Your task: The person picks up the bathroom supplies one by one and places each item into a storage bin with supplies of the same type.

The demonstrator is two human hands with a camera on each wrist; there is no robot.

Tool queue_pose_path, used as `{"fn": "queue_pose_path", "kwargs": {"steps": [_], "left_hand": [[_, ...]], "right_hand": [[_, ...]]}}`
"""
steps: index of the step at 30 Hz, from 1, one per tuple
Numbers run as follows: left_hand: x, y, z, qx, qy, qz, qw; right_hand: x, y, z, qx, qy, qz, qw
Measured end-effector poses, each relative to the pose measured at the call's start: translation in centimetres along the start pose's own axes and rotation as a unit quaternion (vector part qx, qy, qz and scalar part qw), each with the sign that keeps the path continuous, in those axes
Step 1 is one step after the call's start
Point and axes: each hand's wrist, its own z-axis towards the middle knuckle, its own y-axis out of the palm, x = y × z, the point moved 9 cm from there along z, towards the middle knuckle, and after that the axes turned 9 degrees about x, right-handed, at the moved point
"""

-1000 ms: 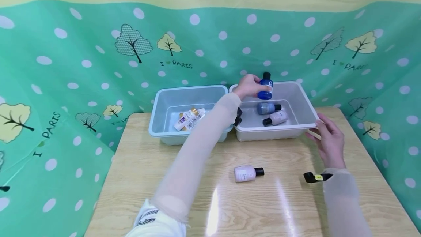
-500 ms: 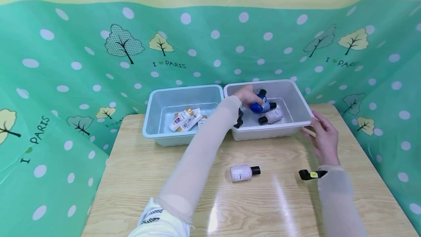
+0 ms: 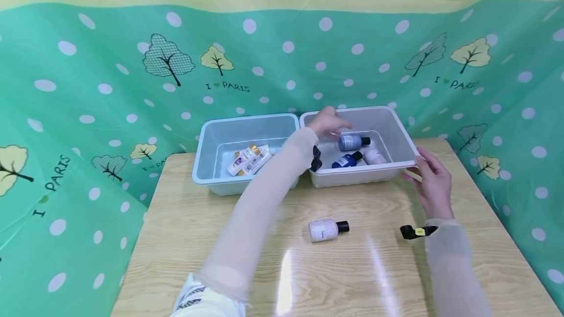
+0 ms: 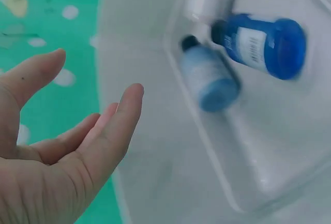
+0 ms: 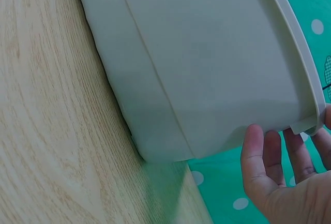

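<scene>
My left hand (image 3: 328,122) hovers over the left part of the white-grey bin (image 3: 359,176), fingers spread and nothing held. In the left wrist view the same hand (image 4: 72,141) has its thumb well apart from its fingers. Inside the bin lie a dark blue bottle (image 3: 345,161), a lighter blue bottle (image 3: 350,142) and a pale pink bottle (image 3: 374,156), all with black caps. At the bin's front right corner my right hand (image 3: 434,184) holds the rim. The right wrist view shows the right fingers (image 5: 253,157) below that rim, with the thumb partly cut off at the frame's edge.
A light blue bin (image 3: 211,160) adjoins on the left, holding several small white and gold packages (image 3: 251,160). Another pale pink bottle (image 3: 323,230) lies on the wooden table (image 3: 220,229) in front. A green dotted curtain (image 3: 273,53) hangs behind both bins.
My left hand lowered the dark blue bottle into the white-grey bin, let go of it and rose away. The bottle now lies near the bin's front wall. My right hand stays at the corner.
</scene>
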Motion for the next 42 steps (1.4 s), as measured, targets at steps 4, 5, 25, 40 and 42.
{"fn": "queue_pose_path", "kwargs": {"steps": [4,5,25,40,42], "left_hand": [[2.3,-0.6,-2.5,-0.027,0.037,-0.017,0.9988],[2.7,-0.8,-3.3,-0.035,0.048,-0.022,0.998],[-4.7,-3.7,-18.8,-0.03,0.189,-0.01,0.9815],[-16.6,-0.8,-20.0,-0.014,0.114,0.015,0.9933],[-17.5,-0.4,-20.1,-0.018,0.104,0.024,0.9942]], "right_hand": [[-0.1,-0.1,0.0,-0.002,-0.001,0.006,1.0],[-0.1,-0.2,0.0,-0.001,-0.001,0.007,1.0],[-0.1,-0.3,-0.5,0.001,0.015,0.007,1.0],[0.0,-0.1,-0.7,0.004,0.01,0.019,1.0],[0.0,-0.1,-0.8,0.006,0.013,0.013,1.0]]}}
